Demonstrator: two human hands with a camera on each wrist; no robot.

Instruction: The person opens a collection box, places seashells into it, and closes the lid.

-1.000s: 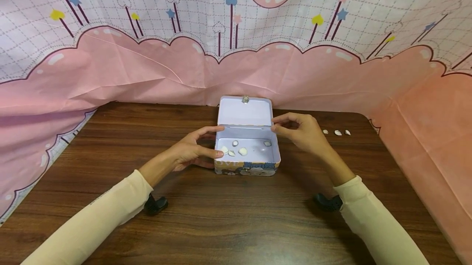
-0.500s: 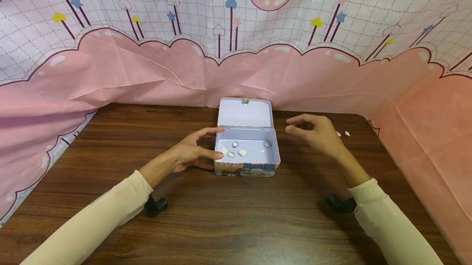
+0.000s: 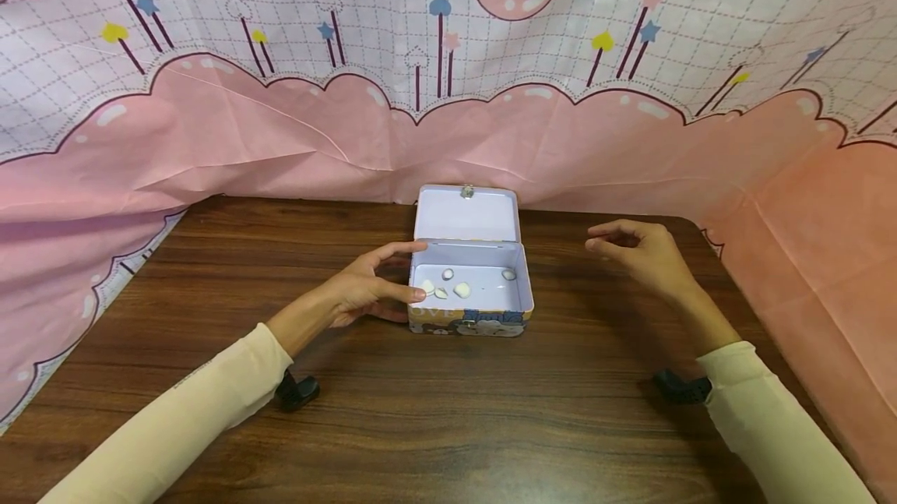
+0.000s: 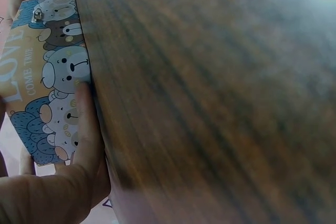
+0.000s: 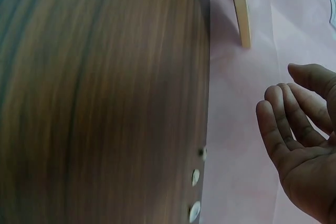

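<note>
A small tin box point(image 3: 469, 321) with a bear print stands open mid-table, its lid point(image 3: 466, 214) upright. Several pale shells point(image 3: 462, 289) lie on its lilac floor. My left hand point(image 3: 367, 282) holds the box's left end, index finger at the back corner and thumb point(image 4: 86, 124) against the printed front point(image 4: 47, 72). My right hand point(image 3: 634, 251) hovers empty to the right of the box with fingers point(image 5: 286, 124) loosely bent. Three small shells point(image 5: 195, 177) lie in a row at the table's far edge, just below that hand; the head view hides them.
The dark wooden table point(image 3: 448, 410) ends at a pink cloud-print cloth point(image 3: 280, 130) that rises behind it and drapes both sides. Black wrist mounts point(image 3: 297, 391) sit under both sleeves. A wooden leg point(image 5: 242, 19) stands beyond the table's far edge.
My right hand left the box's right side and moved rightward, away from it, to above the loose shells. The left hand and the box stayed put.
</note>
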